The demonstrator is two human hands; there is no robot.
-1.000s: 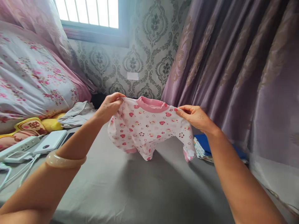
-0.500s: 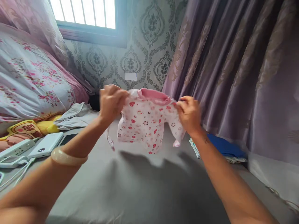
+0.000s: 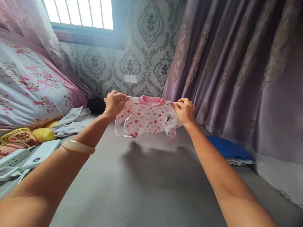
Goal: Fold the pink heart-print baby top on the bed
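A small white baby shirt [image 3: 149, 116] with red and pink prints and a pink collar hangs in the air between my hands. My left hand [image 3: 115, 103] pinches it at the shoulder on the left. On the other shoulder, my right hand [image 3: 184, 111] is closed with thumb and fingers. The collar faces up, and both sleeves dangle. Beneath the shirt, its shadow falls on the grey bed sheet [image 3: 113, 189]. A pale bangle [image 3: 78, 147] circles my left forearm.
Left on the bed are a white power bank [image 3: 42, 154], a power strip [image 3: 14, 158], a yellow cushion [image 3: 44, 134], light grey clothing [image 3: 71, 121] and floral bedding [image 3: 35, 85]. Folded blue cloth [image 3: 228, 148] lies right, beside the purple curtain [image 3: 220, 69]. Behind is a patterned wall [image 3: 149, 60].
The shirt's hem and sleeves have swung up and away, so it hangs less low in view. Both hands keep hold of the shoulders; the right hand appears slightly further left.
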